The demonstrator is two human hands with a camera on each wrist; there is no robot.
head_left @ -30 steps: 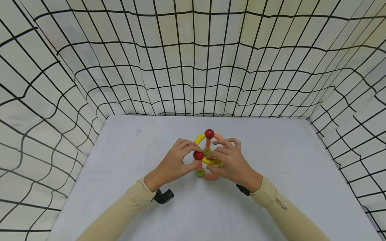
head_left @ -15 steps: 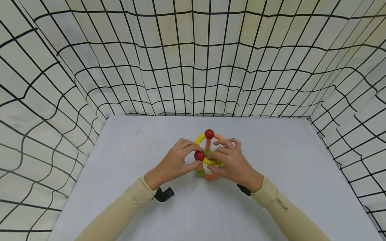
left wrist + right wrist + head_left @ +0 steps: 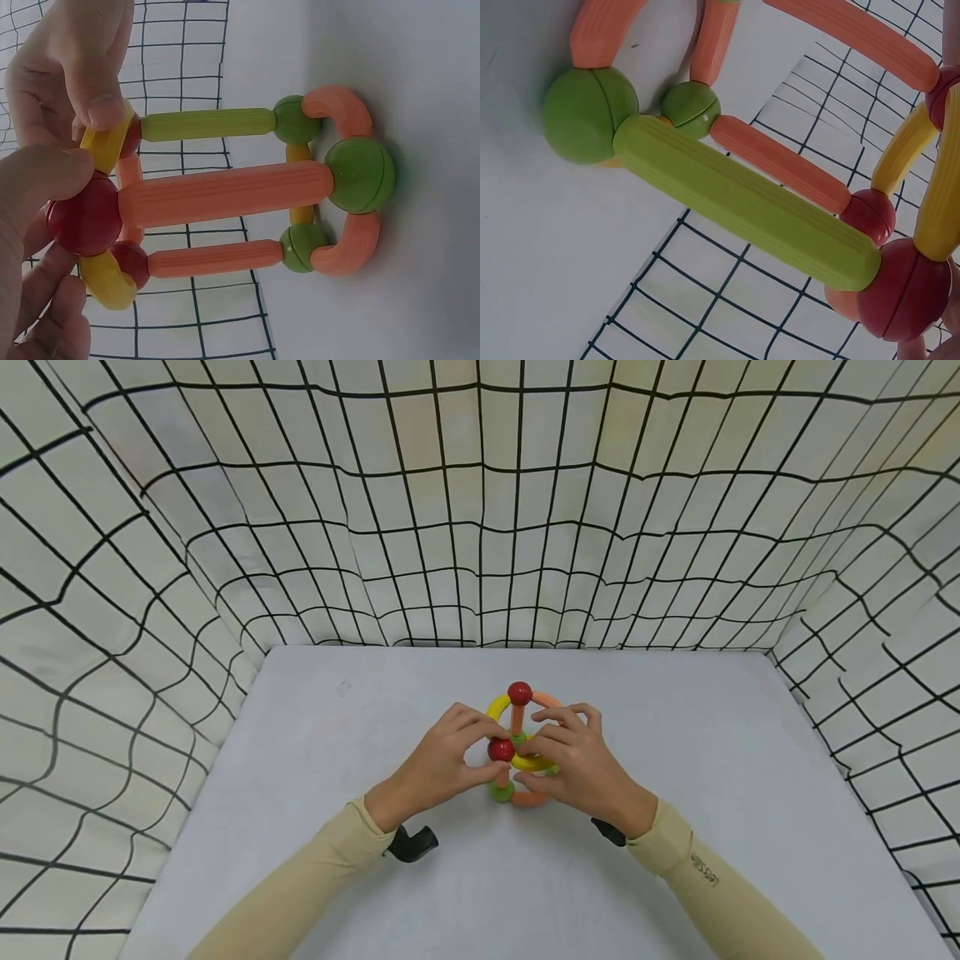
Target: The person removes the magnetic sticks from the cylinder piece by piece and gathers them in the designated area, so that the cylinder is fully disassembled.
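Left hand [image 3: 441,758] pinches a red ball [image 3: 501,749] | right hand [image 3: 576,764] pinches a curved yellow stick [image 3: 108,151] | toy frame [image 3: 225,196] stands on white table [image 3: 337,727] | netting [image 3: 482,467] beyond

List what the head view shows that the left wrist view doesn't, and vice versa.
Only head: both tan sleeves and the black wrist pieces.

Only left wrist: the light green rod at full length, with the ball at each end.

Both: left hand, right hand, front red ball, front orange rod, dark netting.
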